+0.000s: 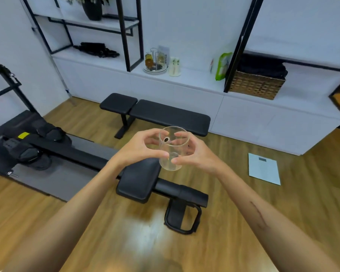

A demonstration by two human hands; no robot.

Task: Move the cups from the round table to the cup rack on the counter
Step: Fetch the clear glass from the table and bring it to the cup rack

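Observation:
A clear glass cup (172, 149) is held in mid-air in front of me, tilted with its mouth toward the camera. My left hand (140, 148) grips its left side with thumb and fingers. My right hand (192, 154) grips its right side the same way. Far ahead on the white counter (194, 78) stands the cup rack (155, 60), a wire stand on a round tray with a few glasses hanging on it. The round table is out of view.
A black padded bench (155, 112) stands between me and the counter. A rowing machine (82, 158) lies across the wooden floor below my hands. A pale scale (263, 168) lies on the floor at right. A wicker basket (257, 85) and a green bag (223, 65) sit on the counter.

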